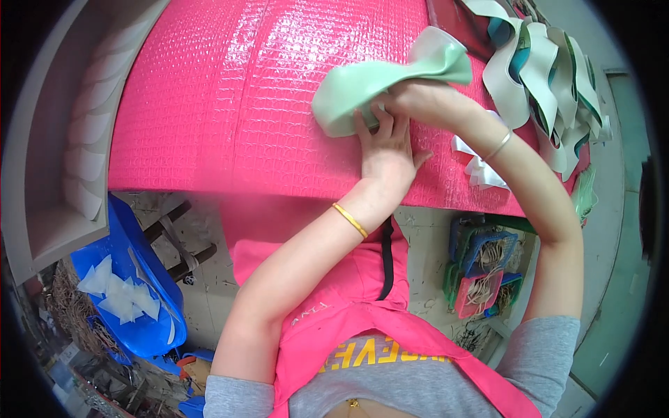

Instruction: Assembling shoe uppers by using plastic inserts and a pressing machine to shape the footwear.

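Note:
A wide, flexible mint-green strip [362,83] lies bent over the pink-covered table [279,139], narrowed at its middle and flaring at both ends. My right hand [425,101] is closed at its narrowed part, with the fingertips partly hidden. Against the strip's near edge, my left hand [387,146] has its fingers apart and its thumb stretched out to the right. The left fingertips touch the strip close to the right hand. Under my right forearm sit white folded pieces [481,167], partly covered by the arm.
Several wavy white strips with green undersides [547,83] are heaped at the table's right. A grey tray [49,139] with curved white pieces stands at the left. Below are a blue plastic seat [132,272] bearing white cut pieces and small coloured baskets [481,292].

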The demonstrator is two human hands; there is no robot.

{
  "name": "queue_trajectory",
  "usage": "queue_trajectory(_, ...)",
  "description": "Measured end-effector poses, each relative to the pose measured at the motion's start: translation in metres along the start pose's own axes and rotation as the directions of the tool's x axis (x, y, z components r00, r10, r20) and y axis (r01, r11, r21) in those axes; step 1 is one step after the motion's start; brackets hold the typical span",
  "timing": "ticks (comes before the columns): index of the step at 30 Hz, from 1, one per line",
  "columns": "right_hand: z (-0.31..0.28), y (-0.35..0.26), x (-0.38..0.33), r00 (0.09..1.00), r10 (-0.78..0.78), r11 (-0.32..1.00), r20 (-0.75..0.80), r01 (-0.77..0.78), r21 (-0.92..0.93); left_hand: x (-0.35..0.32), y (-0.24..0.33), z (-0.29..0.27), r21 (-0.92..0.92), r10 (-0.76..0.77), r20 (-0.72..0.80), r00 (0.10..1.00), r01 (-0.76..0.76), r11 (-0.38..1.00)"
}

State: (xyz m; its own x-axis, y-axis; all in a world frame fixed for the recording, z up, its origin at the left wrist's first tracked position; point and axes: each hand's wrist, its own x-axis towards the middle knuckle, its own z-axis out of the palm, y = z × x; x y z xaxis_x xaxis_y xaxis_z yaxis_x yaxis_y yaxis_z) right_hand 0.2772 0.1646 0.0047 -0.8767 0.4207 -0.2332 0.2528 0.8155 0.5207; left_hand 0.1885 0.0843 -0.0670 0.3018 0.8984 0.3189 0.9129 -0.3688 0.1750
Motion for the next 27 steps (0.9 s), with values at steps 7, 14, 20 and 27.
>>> queue_trajectory(7,0.021,-0.068,-0.030,0.879,0.456,0.486,-0.137,-0.117,0.866,-0.035,-0.098,-0.050,-0.094,0.267,0.095,0.959,-0.258,0.962)
queue_trajectory(14,0.009,-0.062,0.027,0.789,0.582,0.530,-0.199,-0.182,0.828,0.000,-0.102,-0.067,0.288,0.559,0.275,0.782,-0.622,0.728)
queue_trajectory(20,-0.003,-0.050,-0.011,0.909,0.229,0.903,-0.348,-0.064,0.426,-0.011,-0.103,-0.069,0.161,0.649,-0.069,0.757,-0.634,0.756)
queue_trajectory(27,-0.053,-0.050,-0.030,0.938,-0.224,0.974,0.263,0.215,0.064,-0.020,-0.070,-0.060,-0.043,0.631,0.204,0.749,-0.637,0.770)
